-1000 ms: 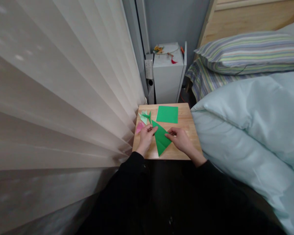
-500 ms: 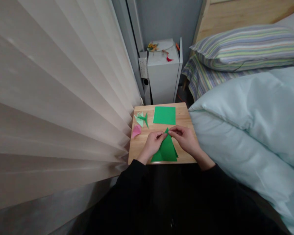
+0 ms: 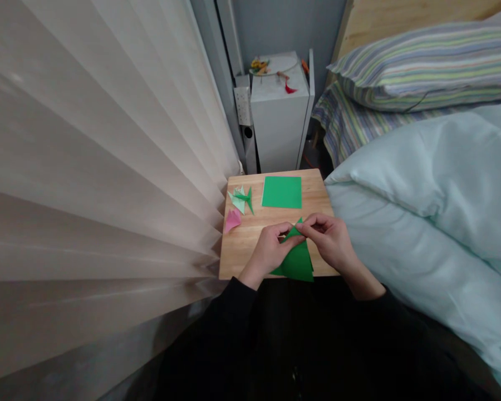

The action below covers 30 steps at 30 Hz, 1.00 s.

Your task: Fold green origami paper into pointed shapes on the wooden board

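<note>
A folded sheet of green origami paper [image 3: 298,262] is held at the near side of a small wooden table [image 3: 250,259], its pointed end facing away from me. My left hand [image 3: 273,245] is closed on its left side, with the thumb lying across the paper near the tip. At the tip, my right hand [image 3: 328,236] pinches the paper between thumb and forefinger. Beyond the hands lies a flat green square of paper [image 3: 281,192]. To the left are a pale and dark green folded paper piece [image 3: 242,199] and a pink folded paper piece [image 3: 232,220].
A pleated curtain [image 3: 150,167] borders the table on the left. The bed's light blue quilt [image 3: 404,184] meets its right side. Behind stands a white cabinet [image 3: 279,128] with small ornaments on top, beside a power strip [image 3: 242,106]. A striped pillow [image 3: 426,67] lies on the bed.
Both hands and the folded green paper have shifted to the right. The paper has tilted, and my left thumb now reaches further across it, near the tip.
</note>
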### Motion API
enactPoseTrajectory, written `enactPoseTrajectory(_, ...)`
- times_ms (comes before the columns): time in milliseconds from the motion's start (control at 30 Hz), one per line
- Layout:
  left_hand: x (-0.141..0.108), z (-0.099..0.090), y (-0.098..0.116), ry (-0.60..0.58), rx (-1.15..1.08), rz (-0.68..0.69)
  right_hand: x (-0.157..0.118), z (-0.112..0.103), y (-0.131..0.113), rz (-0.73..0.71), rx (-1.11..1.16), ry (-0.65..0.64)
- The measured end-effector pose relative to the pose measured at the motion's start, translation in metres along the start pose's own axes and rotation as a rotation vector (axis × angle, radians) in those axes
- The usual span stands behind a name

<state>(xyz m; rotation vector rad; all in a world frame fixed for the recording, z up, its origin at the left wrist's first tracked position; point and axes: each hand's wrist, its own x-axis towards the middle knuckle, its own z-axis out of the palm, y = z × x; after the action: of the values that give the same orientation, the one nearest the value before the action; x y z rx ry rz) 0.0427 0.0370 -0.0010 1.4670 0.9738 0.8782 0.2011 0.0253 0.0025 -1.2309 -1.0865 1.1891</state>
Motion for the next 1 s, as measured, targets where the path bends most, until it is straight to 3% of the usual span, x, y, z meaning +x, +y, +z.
enactPoseTrajectory(100, 0.002, 0.004, -0.002, 0.080, -0.074, -0.025, -0.001, 0.000, 0.001, -0.008, -0.037, 0.030)
enactPoseTrajectory(233, 0.008, 0.005, -0.001, 0.413, -0.328, -0.034, 0.001, -0.007, -0.001, 0.059, -0.107, -0.133)
enactPoseTrajectory(300, 0.010, 0.004, 0.001, 0.511, -0.499, -0.025, 0.002, -0.011, -0.003, 0.057, -0.150, -0.154)
enactPoseTrajectory(400, 0.010, 0.004, 0.004, 0.466, -0.680, -0.077, 0.002, -0.013, -0.007, 0.024, -0.136, -0.048)
enactPoseTrajectory(500, 0.007, 0.008, 0.004, 0.418, -0.670, -0.149, 0.000, -0.011, -0.010, 0.042, -0.112, -0.002)
enactPoseTrajectory(733, 0.004, 0.016, 0.004, 0.637, -0.743, -0.175, -0.001, -0.006, -0.002, 0.079, -0.057, 0.137)
enactPoseTrajectory(867, 0.003, 0.014, 0.006, 0.604, -0.782, -0.195, -0.001, -0.007, -0.001, 0.093, -0.059, 0.165)
enactPoseTrajectory(1000, 0.003, 0.014, 0.005, 0.600, -0.765, -0.179, -0.003, -0.008, -0.004, 0.089, -0.143, 0.113)
